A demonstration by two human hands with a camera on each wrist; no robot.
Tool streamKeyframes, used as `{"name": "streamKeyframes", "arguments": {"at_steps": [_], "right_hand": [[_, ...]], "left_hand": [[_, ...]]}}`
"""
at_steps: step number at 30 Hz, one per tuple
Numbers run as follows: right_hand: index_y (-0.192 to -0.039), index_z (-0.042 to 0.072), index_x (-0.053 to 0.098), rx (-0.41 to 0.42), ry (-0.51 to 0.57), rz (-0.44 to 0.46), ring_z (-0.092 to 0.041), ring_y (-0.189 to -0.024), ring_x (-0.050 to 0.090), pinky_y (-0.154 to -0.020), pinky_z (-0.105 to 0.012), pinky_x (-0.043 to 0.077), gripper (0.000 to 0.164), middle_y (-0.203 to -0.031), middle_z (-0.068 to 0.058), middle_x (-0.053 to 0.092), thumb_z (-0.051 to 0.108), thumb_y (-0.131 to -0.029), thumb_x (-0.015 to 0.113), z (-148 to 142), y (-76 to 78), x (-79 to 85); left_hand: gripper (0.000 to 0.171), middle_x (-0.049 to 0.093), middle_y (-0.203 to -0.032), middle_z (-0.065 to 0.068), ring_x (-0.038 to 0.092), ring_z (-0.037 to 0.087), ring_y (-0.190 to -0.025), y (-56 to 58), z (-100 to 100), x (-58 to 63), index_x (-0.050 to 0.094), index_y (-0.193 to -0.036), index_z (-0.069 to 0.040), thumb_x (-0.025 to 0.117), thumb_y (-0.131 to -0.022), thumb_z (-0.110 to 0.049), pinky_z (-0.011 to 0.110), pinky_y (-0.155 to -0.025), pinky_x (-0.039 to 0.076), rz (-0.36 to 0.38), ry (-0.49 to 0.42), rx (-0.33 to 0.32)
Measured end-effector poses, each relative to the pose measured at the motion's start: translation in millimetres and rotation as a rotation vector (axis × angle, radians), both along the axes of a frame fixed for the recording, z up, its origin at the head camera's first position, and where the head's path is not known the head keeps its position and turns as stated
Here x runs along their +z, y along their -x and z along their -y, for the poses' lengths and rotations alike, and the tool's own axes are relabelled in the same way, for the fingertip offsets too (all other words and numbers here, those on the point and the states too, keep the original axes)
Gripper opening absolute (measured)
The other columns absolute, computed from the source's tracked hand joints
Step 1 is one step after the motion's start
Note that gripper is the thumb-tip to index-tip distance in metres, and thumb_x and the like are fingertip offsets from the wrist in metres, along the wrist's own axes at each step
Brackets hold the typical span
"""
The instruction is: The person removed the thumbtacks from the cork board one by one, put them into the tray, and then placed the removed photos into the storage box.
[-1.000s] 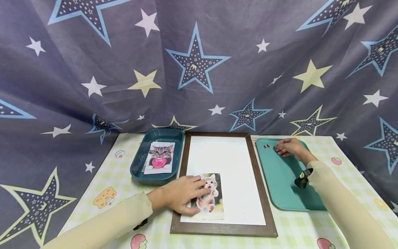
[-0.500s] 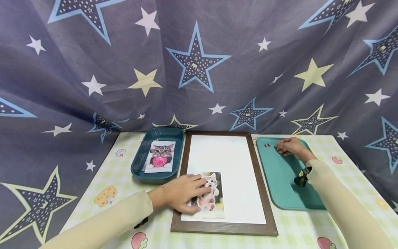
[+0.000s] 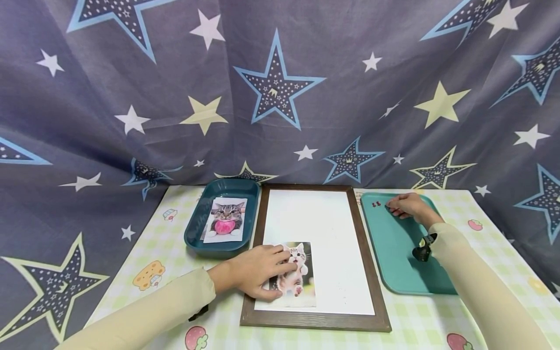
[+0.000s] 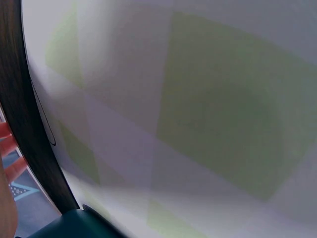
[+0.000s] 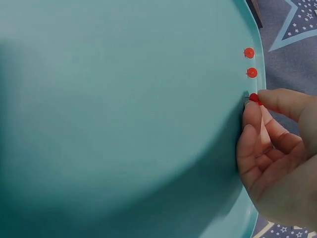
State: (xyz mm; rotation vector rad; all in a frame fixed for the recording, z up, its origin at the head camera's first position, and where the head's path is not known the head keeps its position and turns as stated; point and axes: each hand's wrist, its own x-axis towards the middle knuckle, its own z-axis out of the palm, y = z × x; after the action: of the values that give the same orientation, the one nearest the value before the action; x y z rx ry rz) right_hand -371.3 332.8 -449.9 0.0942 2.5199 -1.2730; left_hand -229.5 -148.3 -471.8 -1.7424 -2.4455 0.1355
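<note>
My left hand [image 3: 262, 272] rests with spread fingers on a kitten photo [image 3: 302, 291], which lies on the lower part of a white board [image 3: 323, 218] with a brown frame. The palm and fingers cover the photo's left side. Over the far end of a green tray [image 3: 393, 262], my right hand [image 3: 409, 206] pinches a red push pin [image 5: 254, 98] between thumb and index finger. The pin's thin point shows in the right wrist view. Two more red push pins [image 5: 250, 63] lie on the tray beside those fingertips.
Left of the board stands a dark teal bin [image 3: 192, 233] holding cat photos [image 3: 225, 221], one overlapping another. A checked cloth [image 3: 144, 243] covers the table. Behind it hangs a grey curtain [image 3: 262, 146] with stars.
Both hands stay nearly in place. The right wrist shifts very slightly, with the fingertips still at the push pin. The left hand keeps resting on the kitten photo.
</note>
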Motion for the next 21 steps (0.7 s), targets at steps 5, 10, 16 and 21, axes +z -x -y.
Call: {"name": "streamKeyframes", "arguments": {"at_steps": [5,10,16,21], "right_hand": [[-0.123,-0.008,0.061,-0.002,-0.019,-0.004,-0.008,-0.076,0.064,-0.071,-0.029,0.056,0.036,-0.085,0.004,0.067,0.023,-0.103,0.058,1.2,0.2,-1.1],[-0.128,-0.01,0.059,0.01,-0.024,-0.016,-0.008,-0.078,0.064,-0.072,-0.029,0.056,0.041,-0.089,0.002,0.068,0.023,-0.104,0.057,2.3,-1.4,-1.6],[-0.127,-0.01,0.059,0.009,-0.04,-0.014,-0.01,-0.079,0.063,-0.073,-0.029,0.055,0.04,-0.09,0.001,0.067,0.023,-0.104,0.056,4.0,-2.8,-0.1],[-0.124,-0.009,0.06,-0.006,-0.043,-0.012,-0.01,-0.077,0.063,-0.071,-0.029,0.056,0.038,-0.087,0.001,0.066,0.023,-0.104,0.057,5.4,-1.7,0.3]], "left_hand": [[0.068,0.059,-0.139,0.005,0.057,0.022,-0.124,0.0,-0.1,0.2,0.051,-0.149,-0.021,0.051,-0.095,-0.062,0.039,-0.102,0.053,0.0,-0.013,-0.007],[0.067,0.06,-0.137,0.005,0.058,0.022,-0.123,-0.4,-0.2,0.3,0.051,-0.149,-0.021,0.052,-0.095,-0.061,0.039,-0.101,0.053,-0.005,-0.025,-0.013],[0.068,0.06,-0.136,0.005,0.058,0.022,-0.122,-1.1,0.1,0.4,0.051,-0.148,-0.02,0.052,-0.094,-0.061,0.038,-0.101,0.054,-0.015,-0.031,-0.019],[0.068,0.06,-0.136,0.005,0.058,0.021,-0.121,-1.0,0.4,-0.4,0.051,-0.149,-0.02,0.051,-0.095,-0.062,0.038,-0.101,0.054,-0.014,-0.033,-0.018]]}}
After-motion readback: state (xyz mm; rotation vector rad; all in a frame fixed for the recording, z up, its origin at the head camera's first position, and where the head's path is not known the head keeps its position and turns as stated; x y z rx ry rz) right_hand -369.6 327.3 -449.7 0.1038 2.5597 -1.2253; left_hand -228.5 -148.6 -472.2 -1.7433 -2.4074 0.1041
